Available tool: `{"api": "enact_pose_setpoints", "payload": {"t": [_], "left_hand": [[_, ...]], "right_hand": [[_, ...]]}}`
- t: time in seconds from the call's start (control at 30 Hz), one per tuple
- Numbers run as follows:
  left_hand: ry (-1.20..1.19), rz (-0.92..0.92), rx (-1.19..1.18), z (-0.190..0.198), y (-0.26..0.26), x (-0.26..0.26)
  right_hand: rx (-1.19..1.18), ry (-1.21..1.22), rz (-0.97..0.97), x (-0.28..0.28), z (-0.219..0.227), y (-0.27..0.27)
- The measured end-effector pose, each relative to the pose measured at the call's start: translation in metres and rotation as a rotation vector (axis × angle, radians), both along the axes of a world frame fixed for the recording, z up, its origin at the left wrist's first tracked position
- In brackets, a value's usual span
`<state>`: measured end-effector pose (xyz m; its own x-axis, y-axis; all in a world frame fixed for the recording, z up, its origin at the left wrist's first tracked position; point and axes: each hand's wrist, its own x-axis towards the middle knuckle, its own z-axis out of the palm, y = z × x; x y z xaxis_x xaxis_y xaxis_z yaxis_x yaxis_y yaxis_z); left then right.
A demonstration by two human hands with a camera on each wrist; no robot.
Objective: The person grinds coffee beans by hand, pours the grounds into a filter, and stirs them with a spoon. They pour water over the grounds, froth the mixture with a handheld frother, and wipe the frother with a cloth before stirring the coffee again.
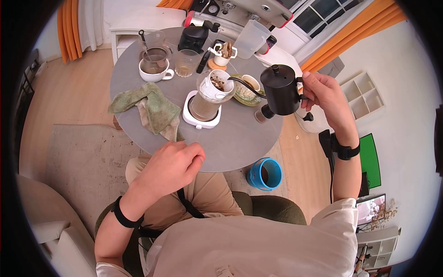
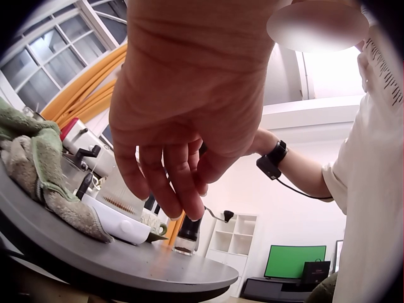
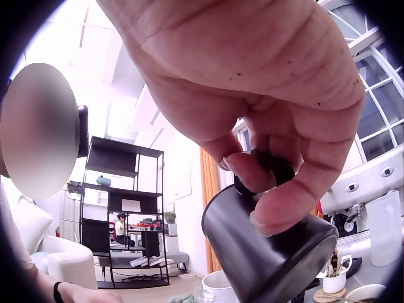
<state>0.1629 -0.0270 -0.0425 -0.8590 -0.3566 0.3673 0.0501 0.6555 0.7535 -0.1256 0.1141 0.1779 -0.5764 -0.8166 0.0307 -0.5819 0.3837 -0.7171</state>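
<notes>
My right hand grips the handle of a black gooseneck kettle, raised over the right side of the round table. Its thin curved spout reaches left to the rim of a white coffee dripper, where dark grounds show inside. Under the dripper is a glass server on a white base with a small front knob. In the right wrist view, fingers curl round the handle above the kettle body. My left hand hangs loosely curled and holds nothing, near the table's front edge.
A green towel lies left of the base. Behind stand a white cup with a strainer, a glass, a white cup on a wooden coaster and a clear pitcher. A blue bucket stands on the floor.
</notes>
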Motion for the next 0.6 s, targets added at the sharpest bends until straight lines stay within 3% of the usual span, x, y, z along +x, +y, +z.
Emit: {"api": "enact_pose_setpoints", "payload": {"t": [0.6], "left_hand": [[-0.027,-0.013,-0.006,-0.0024,0.0002,-0.0001]], "right_hand": [[0.011,0.019,0.023,-0.0021,0.0017,0.0044]]}}
